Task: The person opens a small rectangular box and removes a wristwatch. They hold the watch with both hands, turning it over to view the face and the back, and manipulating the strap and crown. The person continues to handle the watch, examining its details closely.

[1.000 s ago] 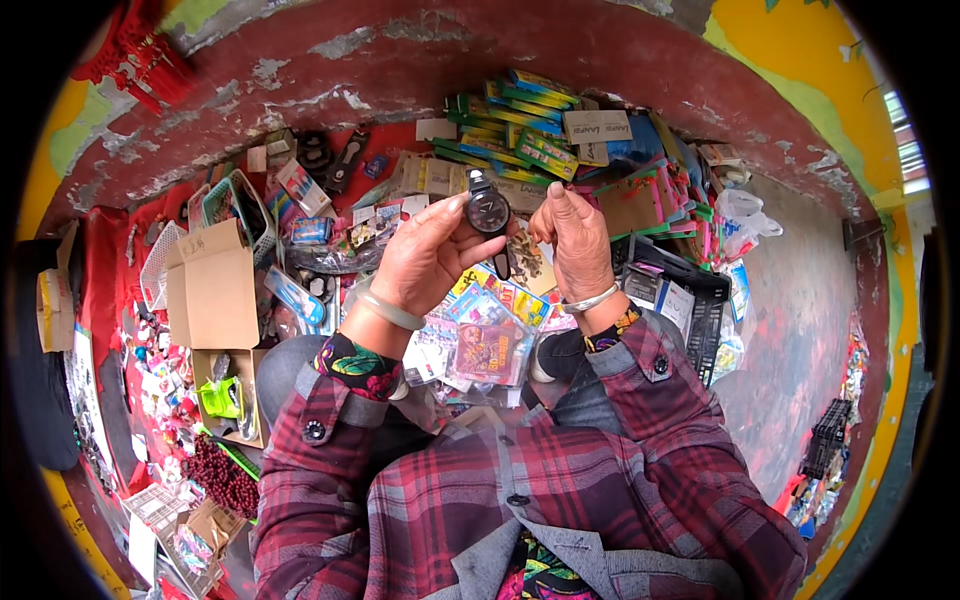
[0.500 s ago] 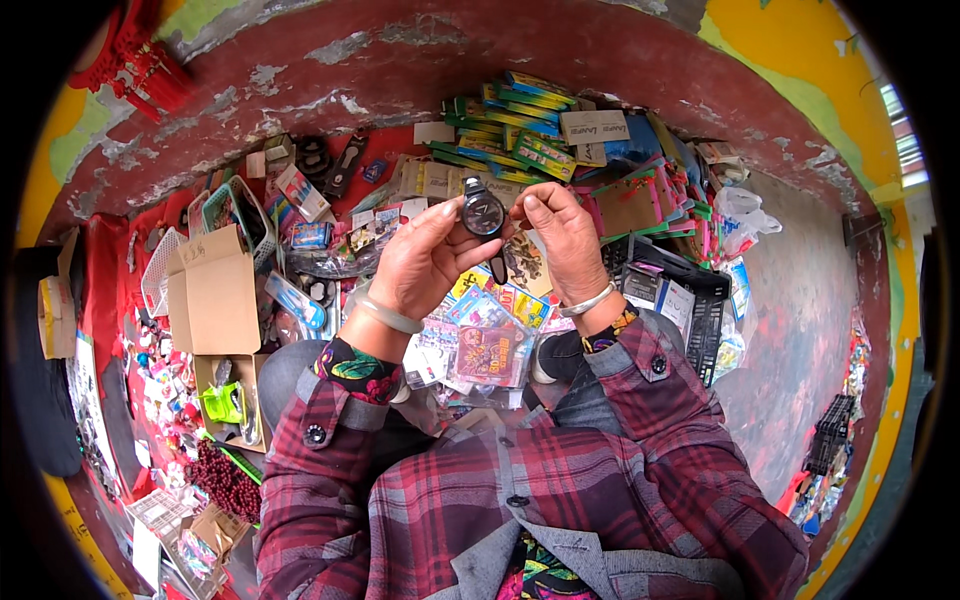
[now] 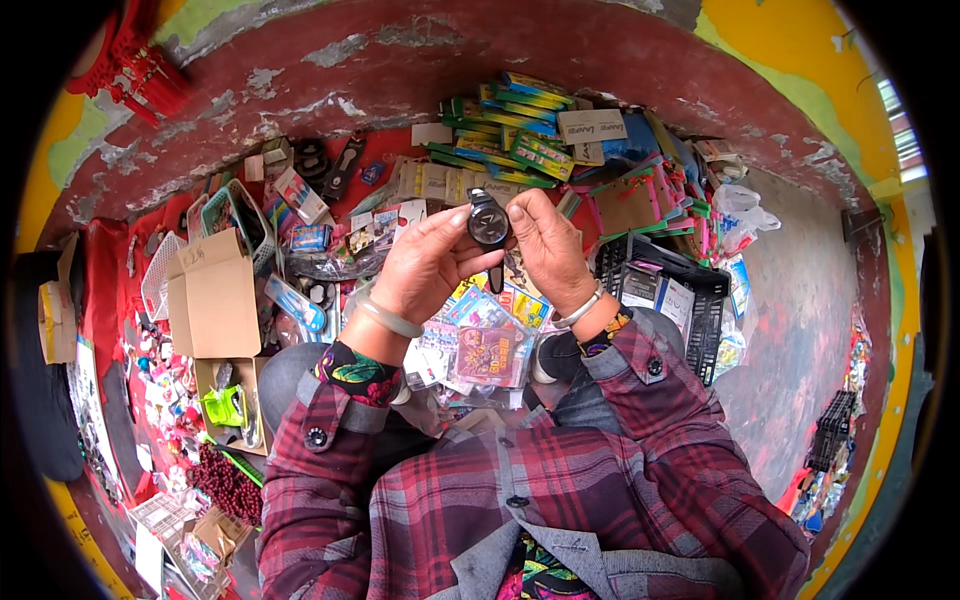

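A black wristwatch (image 3: 488,222) with a dark round face is held up in front of me, its strap hanging below the case. My left hand (image 3: 422,258) grips it from the left, thumb at the case edge and fingers behind. On the other side my right hand (image 3: 551,245) pinches at the watch's right edge, thumb against forefinger; the exact spot it grips is partly hidden. Beneath the hands lie colourful flat packets (image 3: 492,352) in clear plastic.
Green and yellow boxes (image 3: 510,130) are piled by the red wall. A black plastic crate (image 3: 708,320) stands at right, near a white plastic bag (image 3: 742,215). To the left are an open cardboard box (image 3: 218,310), a teal basket (image 3: 262,235) and dark red beads (image 3: 222,485).
My right hand has moved left to the watch and now touches its right edge. The watch has tilted slightly and shifted a little down and right.
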Available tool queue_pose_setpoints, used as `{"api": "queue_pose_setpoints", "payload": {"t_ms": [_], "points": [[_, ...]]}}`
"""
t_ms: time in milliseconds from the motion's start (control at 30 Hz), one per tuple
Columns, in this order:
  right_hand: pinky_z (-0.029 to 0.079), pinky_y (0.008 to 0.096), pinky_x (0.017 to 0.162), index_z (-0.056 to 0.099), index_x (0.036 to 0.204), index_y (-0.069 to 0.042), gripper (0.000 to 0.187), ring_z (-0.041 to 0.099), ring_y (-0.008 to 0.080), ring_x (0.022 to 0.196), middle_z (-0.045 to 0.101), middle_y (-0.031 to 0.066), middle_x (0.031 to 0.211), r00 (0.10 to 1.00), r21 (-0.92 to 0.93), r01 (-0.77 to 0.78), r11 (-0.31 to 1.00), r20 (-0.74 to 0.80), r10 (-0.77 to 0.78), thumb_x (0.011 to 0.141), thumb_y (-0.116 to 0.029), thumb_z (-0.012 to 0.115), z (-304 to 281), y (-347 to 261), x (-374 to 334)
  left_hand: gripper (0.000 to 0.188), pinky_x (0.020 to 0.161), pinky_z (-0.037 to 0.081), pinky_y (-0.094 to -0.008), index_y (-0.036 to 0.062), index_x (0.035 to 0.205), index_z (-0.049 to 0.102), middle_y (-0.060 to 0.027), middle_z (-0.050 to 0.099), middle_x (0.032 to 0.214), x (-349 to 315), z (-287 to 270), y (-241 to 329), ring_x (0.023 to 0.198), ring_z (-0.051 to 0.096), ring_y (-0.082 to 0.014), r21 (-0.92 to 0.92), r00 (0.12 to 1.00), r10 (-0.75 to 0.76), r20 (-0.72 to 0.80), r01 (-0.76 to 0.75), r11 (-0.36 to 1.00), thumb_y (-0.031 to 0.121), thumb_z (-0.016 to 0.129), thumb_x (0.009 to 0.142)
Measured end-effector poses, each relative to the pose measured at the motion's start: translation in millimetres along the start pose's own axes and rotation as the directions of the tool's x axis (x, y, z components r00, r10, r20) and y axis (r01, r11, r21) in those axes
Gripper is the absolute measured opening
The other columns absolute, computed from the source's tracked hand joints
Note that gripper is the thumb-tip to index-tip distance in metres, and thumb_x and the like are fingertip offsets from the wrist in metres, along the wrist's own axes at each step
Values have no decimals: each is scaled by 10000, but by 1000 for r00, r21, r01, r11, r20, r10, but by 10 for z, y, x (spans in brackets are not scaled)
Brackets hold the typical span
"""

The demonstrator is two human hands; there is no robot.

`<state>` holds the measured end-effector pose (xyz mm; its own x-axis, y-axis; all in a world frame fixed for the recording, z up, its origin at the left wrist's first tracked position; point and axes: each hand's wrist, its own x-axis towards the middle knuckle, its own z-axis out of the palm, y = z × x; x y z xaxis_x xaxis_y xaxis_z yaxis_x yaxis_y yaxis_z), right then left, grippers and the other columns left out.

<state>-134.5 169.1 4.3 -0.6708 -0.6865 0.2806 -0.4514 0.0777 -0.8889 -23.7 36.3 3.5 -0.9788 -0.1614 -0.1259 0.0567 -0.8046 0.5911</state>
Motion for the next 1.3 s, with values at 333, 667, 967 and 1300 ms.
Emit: {"api": "queue_pose_setpoints", "payload": {"t_ms": [333,667,967,1300], "points": [[469,276,609,499,897,-14,140,588,150,725,554,89,784,994,171,-27,985,112,8,907,-152,523,-52,-33,29,334,868,508,-349,-39,1182,491,-143,598,1078,-23,-8,43,995,600,-261,59,999,11,-52,-8,998,171,482,923],[433,207,654,578,920,-19,138,516,54,740,564,-14,827,951,371,-239,897,278,138,858,-139,605,-172,-31,68,298,800,540,-323,-32,1161,516,-125,611,1048,-47,-1,117,956,618,-242,126,998,-7,-56,14,992,148,479,926],[432,207,654,559,884,-14,118,520,56,735,549,-14,808,889,450,-388,804,412,199,821,-108,596,-202,-32,73,324,792,543,-315,-36,1174,507,-139,609,1057,-83,-1,107,958,621,-265,181,998,-17,-64,28,983,162,491,918],[467,221,656,547,868,0,103,555,72,716,550,4,803,901,427,-354,832,394,181,806,-78,571,-196,-60,59,309,790,544,-315,-29,1156,526,-132,617,1046,-82,-35,94,945,627,-262,185,998,-33,-62,44,982,158,505,912]]}}
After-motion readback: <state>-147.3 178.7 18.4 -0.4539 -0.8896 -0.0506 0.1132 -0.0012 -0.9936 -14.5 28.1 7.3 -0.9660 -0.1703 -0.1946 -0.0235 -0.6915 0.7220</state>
